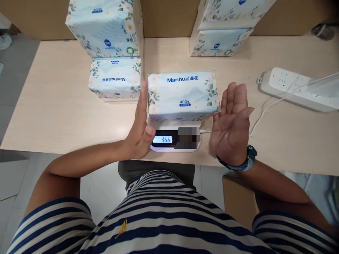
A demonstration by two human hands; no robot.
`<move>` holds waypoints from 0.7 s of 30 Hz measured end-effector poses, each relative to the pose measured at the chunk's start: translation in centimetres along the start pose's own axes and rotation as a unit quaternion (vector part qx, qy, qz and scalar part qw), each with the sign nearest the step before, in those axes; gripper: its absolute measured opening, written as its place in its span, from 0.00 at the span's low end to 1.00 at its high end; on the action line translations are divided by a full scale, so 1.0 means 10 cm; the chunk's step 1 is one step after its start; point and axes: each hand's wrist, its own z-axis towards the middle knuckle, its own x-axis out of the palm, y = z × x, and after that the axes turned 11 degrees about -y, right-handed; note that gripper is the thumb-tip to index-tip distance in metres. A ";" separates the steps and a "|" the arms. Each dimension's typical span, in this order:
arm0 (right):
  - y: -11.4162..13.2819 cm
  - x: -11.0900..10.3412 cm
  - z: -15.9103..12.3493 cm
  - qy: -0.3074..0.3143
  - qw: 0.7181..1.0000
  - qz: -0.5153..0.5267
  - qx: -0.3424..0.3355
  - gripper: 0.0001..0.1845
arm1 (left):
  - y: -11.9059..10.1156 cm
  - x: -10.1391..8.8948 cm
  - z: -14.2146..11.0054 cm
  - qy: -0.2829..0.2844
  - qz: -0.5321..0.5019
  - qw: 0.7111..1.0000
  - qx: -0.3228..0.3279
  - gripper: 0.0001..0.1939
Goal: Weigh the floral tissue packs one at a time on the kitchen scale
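Note:
A pack of tissues [182,93], white and pale blue with printed flowers, lies on a small white digital scale [164,147]. The scale's lit display [162,139] reads 3.66. At the pack's left end my left hand [141,130] stands on edge with straight fingers, very close to it; whether it touches I cannot tell. My right hand [231,123], palm turned up and inward, is beside the pack's right end with its fingers stretched out. Neither hand grips anything. A dark watch or band [250,158] is on my right wrist.
More tissue packs [115,79] are stacked at the back left, and another stack [219,42] is at the back right. A white power strip [296,88] with cables lies to the right on the wooden table [53,116]. An open cardboard box [239,201] is below the table's front edge.

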 end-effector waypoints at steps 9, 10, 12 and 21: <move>-0.02 -0.03 0.01 0.009 1.000 -0.020 -0.002 0.33 | 0.15 -0.04 0.07 -0.050 -0.031 0.997 0.051 0.40; -0.02 -0.03 0.00 0.011 1.000 -0.012 -0.005 0.32 | 0.15 -0.05 0.08 -0.054 -0.028 0.997 0.048 0.41; -0.02 -0.02 0.00 0.011 1.000 -0.001 -0.007 0.31 | 0.14 -0.06 0.09 -0.054 -0.017 0.998 0.024 0.41; -0.04 -0.03 0.08 -0.040 0.998 -0.032 -0.033 0.32 | 0.01 -0.03 -0.04 -0.029 -0.061 0.997 -0.040 0.41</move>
